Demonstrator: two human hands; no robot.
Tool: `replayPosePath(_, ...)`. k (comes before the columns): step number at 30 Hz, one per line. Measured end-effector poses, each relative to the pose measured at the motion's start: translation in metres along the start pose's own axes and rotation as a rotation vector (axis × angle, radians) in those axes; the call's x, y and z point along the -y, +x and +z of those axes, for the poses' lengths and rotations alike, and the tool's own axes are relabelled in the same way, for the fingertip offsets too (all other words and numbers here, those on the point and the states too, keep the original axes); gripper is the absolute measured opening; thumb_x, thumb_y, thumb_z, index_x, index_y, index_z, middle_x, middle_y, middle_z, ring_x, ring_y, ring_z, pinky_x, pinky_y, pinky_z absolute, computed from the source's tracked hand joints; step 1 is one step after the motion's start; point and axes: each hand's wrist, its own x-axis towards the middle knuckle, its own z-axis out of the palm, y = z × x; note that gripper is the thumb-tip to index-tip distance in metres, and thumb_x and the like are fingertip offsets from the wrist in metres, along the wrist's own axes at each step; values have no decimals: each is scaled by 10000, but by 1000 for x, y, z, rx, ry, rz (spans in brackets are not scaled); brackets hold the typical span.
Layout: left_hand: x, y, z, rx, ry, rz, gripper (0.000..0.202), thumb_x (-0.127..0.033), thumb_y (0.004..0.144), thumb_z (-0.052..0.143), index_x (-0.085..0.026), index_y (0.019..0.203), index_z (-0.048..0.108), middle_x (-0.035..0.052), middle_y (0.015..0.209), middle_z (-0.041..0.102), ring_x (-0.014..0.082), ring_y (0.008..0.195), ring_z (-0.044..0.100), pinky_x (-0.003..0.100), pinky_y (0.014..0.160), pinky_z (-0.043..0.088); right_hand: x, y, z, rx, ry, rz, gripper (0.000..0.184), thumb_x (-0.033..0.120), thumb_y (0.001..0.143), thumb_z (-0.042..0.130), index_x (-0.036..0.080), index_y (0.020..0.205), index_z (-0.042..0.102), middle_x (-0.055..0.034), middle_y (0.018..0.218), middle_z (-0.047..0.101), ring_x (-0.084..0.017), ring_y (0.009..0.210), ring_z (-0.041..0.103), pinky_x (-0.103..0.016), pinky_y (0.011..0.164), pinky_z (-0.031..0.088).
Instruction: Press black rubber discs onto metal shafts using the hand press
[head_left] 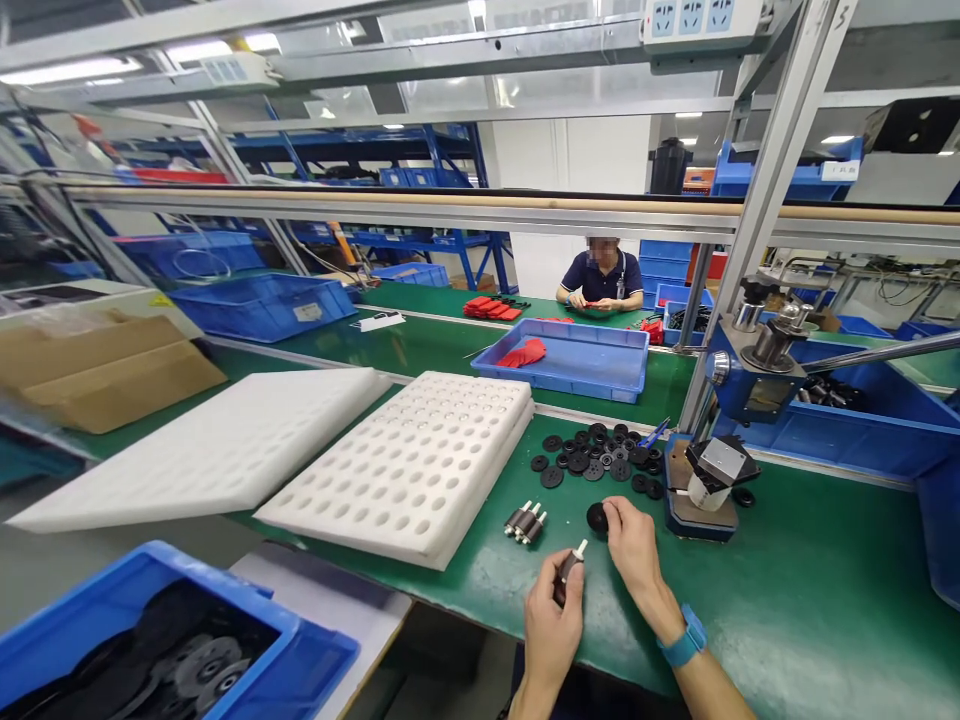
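A: What is nearest?
B: A blue plastic bin (pixel 319 655) at the lower left, with black and grey round parts inside. To its right, the person's left hand (pixel 553 615) grasps a dark brown cylinder (pixel 564 580), a white shaft (pixel 580 549) poking up out of the grip.
A: And the right hand (pixel 634 545)?
B: It wears a blue wristband (pixel 684 640) and pinches a black disc (pixel 598 517) at the edge between thumb and fingers. The disc is near the white shaft but apart from it.
A: What comes just past the hands?
B: On the green worktop (pixel 817 570), a small cluster of similar cylinders (pixel 526 523) sits left of the disc. Left of that is a white foam tray (pixel 450 530) with rows of round holes, a plain foam slab (pixel 217 430) beside it.
A: Farther back?
B: Loose black discs (pixel 578 462) lie scattered, with a lever press (pixel 757 375) to their right. Behind the discs is a shallow blue tray (pixel 559 386) holding red pieces (pixel 523 353). Beyond it, a co-worker (pixel 581 270) in a dark short-sleeved shirt sits with both hands at a red item (pixel 598 304).
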Motion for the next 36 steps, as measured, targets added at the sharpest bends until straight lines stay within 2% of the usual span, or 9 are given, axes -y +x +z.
replayPosePath(4, -14, -5, 14, 96, -15, 39, 377, -520, 977, 530, -175, 1000, 682, 17, 730, 671, 176, 591, 592, 272, 589, 484, 5, -30, -26, -47, 153, 20, 408, 398, 1103, 394, 160, 1068, 723, -59, 897, 777, -168, 732, 756, -211, 620, 598)
replayPosePath(8, -21, -12, 25, 172, -32, 39, 374, -520, 979, 524, -179, 979, 677, -1, 688, 634, 166, 564, 559, 258, 562, 453, 7, -59, -47, -99, 211, -22, 334, 362, 1087, 458, 163, 1142, 720, -69, 976, 790, -171, 801, 772, -210, 676, 626)
replayPosePath(12, -27, -24, 31, 258, -59, 10, 365, -518, 983, 525, -185, 967, 673, 3, 689, 642, 164, 563, 556, 254, 561, 443, -1, -84, -60, -163, 193, -141, 268, 289, 1053, 528, 193, 1199, 731, -88, 1106, 783, -209, 975, 774, -289, 865, 641)
replayPosePath(16, -29, -33, 34, 313, -122, -32, 341, -505, 969, 554, -188, 944, 676, 20, 716, 675, 180, 600, 594, 268, 591, 469, -12, -101, -67, -138, 174, -268, 277, 259, 1041, 520, 218, 1191, 749, -102, 1227, 750, -247, 1155, 723, -391, 1017, 605)
replayPosePath(21, -24, -34, 35, 335, -298, -146, 349, -514, 945, 599, -181, 1022, 667, 65, 874, 726, 223, 791, 677, 310, 732, 538, -17, -95, -75, -86, 117, -206, 286, 280, 1060, 484, 214, 1175, 737, -109, 1168, 761, -236, 1077, 748, -360, 934, 635)
replayPosePath(24, -19, -33, 34, 330, -371, -197, 372, -538, 924, 642, -177, 1012, 660, 65, 858, 714, 221, 783, 667, 305, 719, 538, -22, -79, -73, -78, 46, -127, 311, 272, 1061, 465, 191, 1265, 684, -130, 1202, 729, -233, 1050, 738, -360, 925, 625)
replayPosePath(29, -16, -33, 33, 350, -374, -200, 375, -521, 916, 677, -174, 1057, 655, 75, 921, 717, 224, 843, 666, 300, 763, 530, -32, -62, -58, -31, -68, -80, 366, 192, 975, 529, 206, 1314, 665, -144, 1381, 627, -312, 1252, 620, -492, 1035, 551)
replayPosePath(33, -20, -33, 31, 355, -374, -187, 368, -514, 914, 683, -171, 1046, 656, 67, 923, 705, 217, 836, 652, 291, 756, 526, -32, -63, -53, -9, -90, -66, 263, 151, 951, 517, 214, 1113, 715, -115, 1196, 684, -289, 1098, 663, -462, 949, 578)
replayPosePath(36, -25, -31, 27, 368, -359, -170, 361, -511, 916, 679, -171, 1038, 668, 63, 911, 708, 220, 819, 654, 291, 741, 532, -27, -72, -64, -42, -68, -47, 251, 191, 979, 524, 204, 1191, 659, -111, 1159, 665, -250, 1018, 674, -393, 878, 596)
